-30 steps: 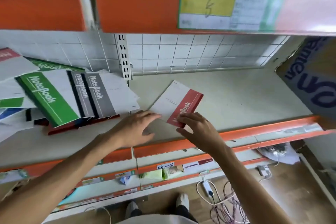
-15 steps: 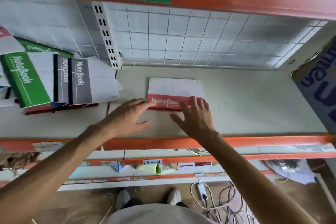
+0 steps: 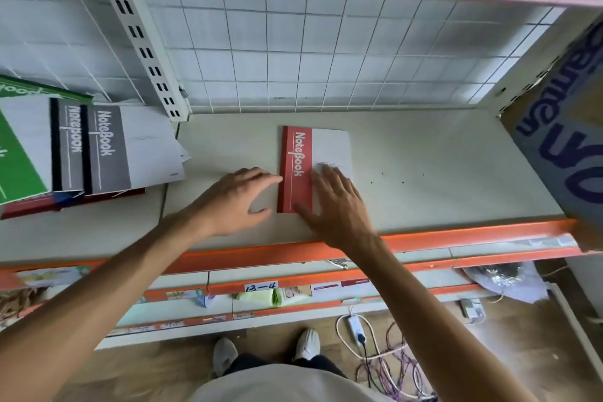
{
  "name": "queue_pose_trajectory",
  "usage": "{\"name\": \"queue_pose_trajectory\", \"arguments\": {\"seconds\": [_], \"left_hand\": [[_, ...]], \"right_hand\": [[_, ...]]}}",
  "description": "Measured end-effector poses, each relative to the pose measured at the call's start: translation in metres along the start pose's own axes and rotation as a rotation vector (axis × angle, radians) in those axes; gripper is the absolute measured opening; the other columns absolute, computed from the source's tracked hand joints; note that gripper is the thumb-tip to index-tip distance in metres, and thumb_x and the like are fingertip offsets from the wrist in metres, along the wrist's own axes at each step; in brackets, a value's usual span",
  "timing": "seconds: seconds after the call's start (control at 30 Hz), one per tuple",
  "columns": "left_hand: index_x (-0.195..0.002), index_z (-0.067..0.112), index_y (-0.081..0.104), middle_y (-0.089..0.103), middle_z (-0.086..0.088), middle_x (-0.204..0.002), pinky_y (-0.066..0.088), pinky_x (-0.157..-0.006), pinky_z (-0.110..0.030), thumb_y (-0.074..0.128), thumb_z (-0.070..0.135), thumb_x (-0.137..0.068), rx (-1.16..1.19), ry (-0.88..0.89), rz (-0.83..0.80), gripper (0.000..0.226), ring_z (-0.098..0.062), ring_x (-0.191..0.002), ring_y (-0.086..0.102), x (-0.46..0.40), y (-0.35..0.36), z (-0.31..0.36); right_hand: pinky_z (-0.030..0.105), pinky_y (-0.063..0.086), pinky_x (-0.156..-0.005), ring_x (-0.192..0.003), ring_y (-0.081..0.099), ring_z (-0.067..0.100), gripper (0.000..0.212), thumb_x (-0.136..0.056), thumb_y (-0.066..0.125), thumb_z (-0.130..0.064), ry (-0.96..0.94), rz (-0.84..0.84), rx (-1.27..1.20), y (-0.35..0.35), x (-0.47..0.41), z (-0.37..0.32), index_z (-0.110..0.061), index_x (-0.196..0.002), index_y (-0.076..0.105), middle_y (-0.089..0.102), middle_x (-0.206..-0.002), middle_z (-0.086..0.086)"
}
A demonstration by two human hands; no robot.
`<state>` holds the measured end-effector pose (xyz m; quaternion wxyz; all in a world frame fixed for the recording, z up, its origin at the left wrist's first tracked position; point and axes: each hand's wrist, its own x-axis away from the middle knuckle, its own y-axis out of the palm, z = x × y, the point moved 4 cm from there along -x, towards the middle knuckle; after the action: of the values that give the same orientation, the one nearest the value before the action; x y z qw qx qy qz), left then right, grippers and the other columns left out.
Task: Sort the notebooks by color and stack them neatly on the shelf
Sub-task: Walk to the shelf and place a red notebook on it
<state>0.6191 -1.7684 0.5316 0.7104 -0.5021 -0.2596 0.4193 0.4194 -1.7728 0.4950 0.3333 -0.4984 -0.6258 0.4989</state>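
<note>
Rotation of the red notebook (image 3: 298, 170) is finished: it is now squared on the shelf (image 3: 424, 173), steadied by flat, ungripping fingers of left hand (image 3: 236, 202) and right hand (image 3: 336, 206), founding a red stack.

Bare shelf (image 3: 424, 173) lies between the cardboard box (image 3: 567, 127) and the notebook pile (image 3: 91, 147).

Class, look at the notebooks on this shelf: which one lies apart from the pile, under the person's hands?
The red notebook, flat and alone mid-shelf. The right hand rests on it; the left hand touches its spine edge. The grey notebooks and green notebook overlap at the left.
</note>
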Motion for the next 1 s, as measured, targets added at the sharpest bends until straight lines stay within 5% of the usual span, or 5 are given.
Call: {"name": "queue_pose_trajectory", "arguments": {"seconds": [0.23, 0.7, 1.0], "left_hand": [[-0.134, 0.016, 0.053, 0.057, -0.001, -0.131, 0.043, -0.102, -0.033, 0.051, 0.047, -0.081, 0.001, 0.060, -0.004, 0.062, -0.019, -0.119, 0.054, -0.040, 0.011, 0.018], [-0.138, 0.014, 0.050, 0.053, -0.003, -0.134, 0.038, -0.104, -0.030, 0.067, 0.030, -0.083, 0.011, 0.233, -0.030, 0.059, -0.021, -0.122, 0.051, -0.171, 0.041, 0.127], [-0.139, 0.017, 0.047, 0.052, -0.001, -0.136, 0.039, -0.104, -0.037, 0.066, 0.031, -0.084, -0.005, 0.241, -0.018, 0.061, -0.021, -0.123, 0.050, -0.200, 0.049, 0.144]], "right_hand": [[0.054, 0.031, -0.115, -0.138, 0.041, 0.030, 0.107, -0.070, 0.036, -0.094, 0.228, 0.035, 0.083, -0.025, 0.005, 0.057, -0.015, -0.142, 0.038, 0.045, -0.146, 0.009], [0.046, 0.037, -0.108, -0.125, 0.050, 0.037, 0.051, -0.096, 0.053, -0.041, 0.516, 0.153, 0.056, -0.086, 0.031, 0.236, -0.006, -0.133, 0.051, 0.054, -0.138, 0.015], [0.049, 0.045, -0.104, -0.126, 0.052, 0.035, 0.039, -0.100, 0.049, -0.026, 0.574, 0.162, 0.063, -0.102, 0.030, 0.282, -0.006, -0.135, 0.050, 0.056, -0.138, 0.014]]}}
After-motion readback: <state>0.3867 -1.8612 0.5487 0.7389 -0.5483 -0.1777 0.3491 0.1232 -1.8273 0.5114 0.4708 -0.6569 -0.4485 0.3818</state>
